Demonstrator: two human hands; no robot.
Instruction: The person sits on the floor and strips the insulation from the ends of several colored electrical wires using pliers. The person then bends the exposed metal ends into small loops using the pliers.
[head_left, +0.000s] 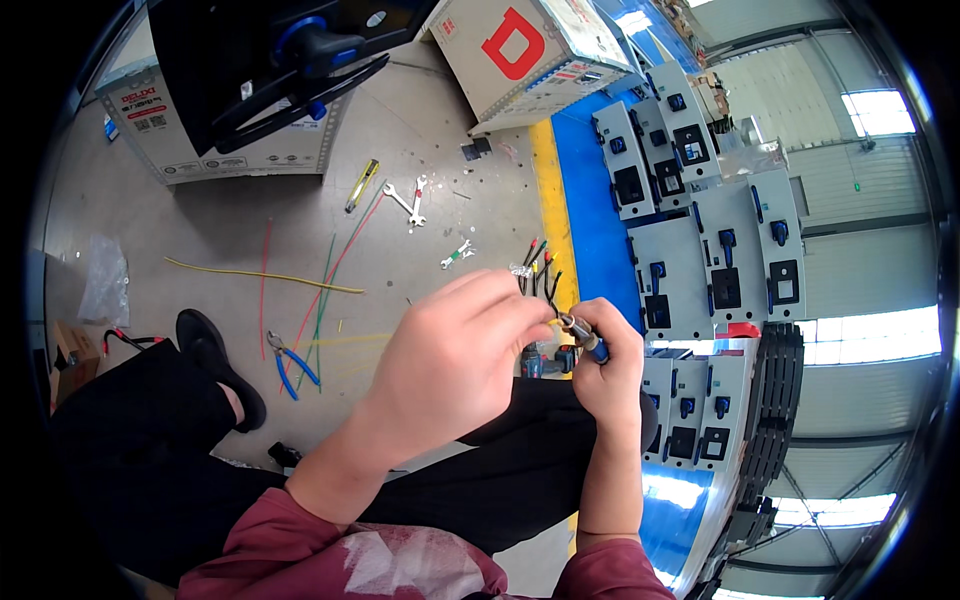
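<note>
My left hand [450, 345] is closed in a pinch at the middle of the view, just left of my right hand [608, 360]. A thin yellow wire [345, 341] trails out blurred to the left of it, and a short yellow bit shows by its fingertips. My right hand grips a small tool [585, 335] with a metal head and a blue and dark handle. The tool's head meets the yellow bit at my left fingertips; my fingers hide the exact contact. Several black cables with red and yellow ends [540, 260] lie just beyond.
On the floor lie blue-handled pliers [291, 365], loose wires [265, 270], a yellow cutter knife [362, 186] and wrenches [408, 203]. A cordless drill [545, 360] is behind my hands. Cartons [250, 145] stand ahead; grey panels with blue handles [680, 260] line the right.
</note>
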